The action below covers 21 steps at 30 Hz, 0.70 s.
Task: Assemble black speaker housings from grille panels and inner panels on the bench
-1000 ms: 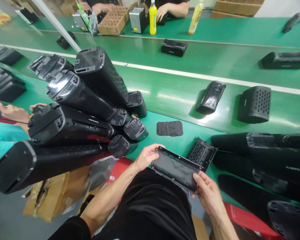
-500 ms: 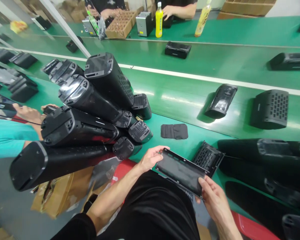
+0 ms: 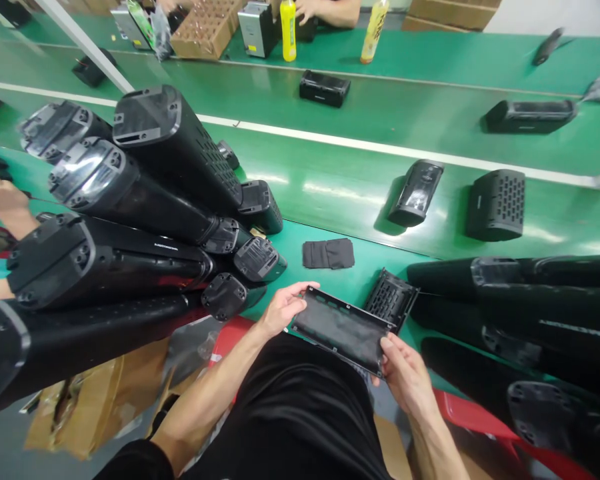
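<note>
A black plastic cover panel (image 3: pixel 341 330), with small clips along its rim and a dark mesh-like sheet on its inner face, is held above my lap. My left hand (image 3: pixel 283 309) pinches its upper left corner. At the lower right end, my right hand (image 3: pixel 405 365) grips it with the thumb on top. Just beyond the panel a black perforated cover (image 3: pixel 391 298) lies on the green bench. Behind the panel, farther back, is a small stack of black cloth-like pieces (image 3: pixel 329 253).
Stacked black housings (image 3: pixel 175 147) crowd my left, and more dark housings (image 3: pixel 545 327) line my right. Across the green conveyor (image 3: pixel 340 183) stand several black units, with a yellow bottle (image 3: pixel 289 30) and a cardboard divider box (image 3: pixel 205 27) behind. A co-worker's hand (image 3: pixel 3 200) shows at left.
My view has swung to the right, so most things sit farther left in the picture. Both hands keep hold of the panel, its pose nearly the same.
</note>
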Motion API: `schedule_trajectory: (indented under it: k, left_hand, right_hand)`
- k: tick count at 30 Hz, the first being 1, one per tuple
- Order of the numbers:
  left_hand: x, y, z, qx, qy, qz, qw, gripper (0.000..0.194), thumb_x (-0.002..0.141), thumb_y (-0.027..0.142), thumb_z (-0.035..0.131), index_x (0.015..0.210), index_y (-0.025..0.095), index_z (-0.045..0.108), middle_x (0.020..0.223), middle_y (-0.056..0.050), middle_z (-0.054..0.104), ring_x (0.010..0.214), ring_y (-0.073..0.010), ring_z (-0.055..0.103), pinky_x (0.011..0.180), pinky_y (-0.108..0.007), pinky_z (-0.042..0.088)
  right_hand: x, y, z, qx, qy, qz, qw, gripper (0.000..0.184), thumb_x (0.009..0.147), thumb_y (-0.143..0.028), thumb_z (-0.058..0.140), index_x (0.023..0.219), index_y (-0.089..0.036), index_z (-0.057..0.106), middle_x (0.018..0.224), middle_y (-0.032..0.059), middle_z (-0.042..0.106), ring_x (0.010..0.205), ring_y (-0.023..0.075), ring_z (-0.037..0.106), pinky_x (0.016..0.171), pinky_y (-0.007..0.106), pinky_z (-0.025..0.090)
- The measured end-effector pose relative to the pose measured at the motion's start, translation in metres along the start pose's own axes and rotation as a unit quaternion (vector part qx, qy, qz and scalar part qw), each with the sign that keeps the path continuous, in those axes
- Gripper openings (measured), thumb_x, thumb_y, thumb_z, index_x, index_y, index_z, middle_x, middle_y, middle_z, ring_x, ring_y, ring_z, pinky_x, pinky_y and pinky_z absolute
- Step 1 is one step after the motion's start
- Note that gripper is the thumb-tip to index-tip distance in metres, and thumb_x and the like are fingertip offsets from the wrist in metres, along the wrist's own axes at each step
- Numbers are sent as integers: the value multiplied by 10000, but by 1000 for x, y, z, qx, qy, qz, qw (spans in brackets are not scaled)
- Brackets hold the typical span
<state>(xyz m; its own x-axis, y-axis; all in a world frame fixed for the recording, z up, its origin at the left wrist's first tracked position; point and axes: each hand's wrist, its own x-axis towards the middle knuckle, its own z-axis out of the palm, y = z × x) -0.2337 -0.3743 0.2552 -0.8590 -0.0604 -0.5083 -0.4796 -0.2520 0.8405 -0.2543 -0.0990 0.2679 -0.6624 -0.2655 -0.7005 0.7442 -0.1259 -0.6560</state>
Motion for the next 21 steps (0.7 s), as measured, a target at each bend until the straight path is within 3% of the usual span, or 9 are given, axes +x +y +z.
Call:
schedule_trajectory:
  k: [7, 11, 17, 21]
  left_hand:
    - [2, 0, -3, -3, 0, 58, 998, 515, 764, 275, 624, 1252, 151, 730, 779, 12, 584, 594, -87, 339, 597, -240, 258]
    - [4, 3, -2, -2, 4, 72, 997, 500, 767, 282, 626, 1236, 152, 740, 807, 2, 618, 598, -89, 348, 607, -242, 275]
    - [7, 5, 0, -30, 0, 59, 998, 511, 770, 276, 630, 1255, 156, 736, 712, 23, 576, 564, -86, 335, 585, -240, 263]
    - [13, 5, 1, -60, 1, 53, 997, 484, 751, 271, 691, 1218, 160, 757, 757, 13, 635, 572, -85, 382, 588, -234, 287]
  right_hand:
    - [-4, -7, 0, -19, -24, -20, 999, 447, 737, -550, 888, 929, -196, 695, 609, -33, 570, 440, 94, 475, 405, 242, 511]
    - [-3, -9, 0, -31, -37, -23, 999, 419, 767, -547, 869, 934, -198, 709, 633, -16, 598, 455, 97, 494, 417, 243, 527]
    - [-2, -14, 3, -35, -29, -15, 999, 460, 730, -577, 883, 915, -198, 698, 582, -33, 564, 428, 88, 468, 411, 232, 511]
    - [-1, -19, 4, -35, -35, -20, 999, 460, 728, -563, 886, 923, -193, 692, 597, -22, 592, 427, 96, 499, 415, 229, 500]
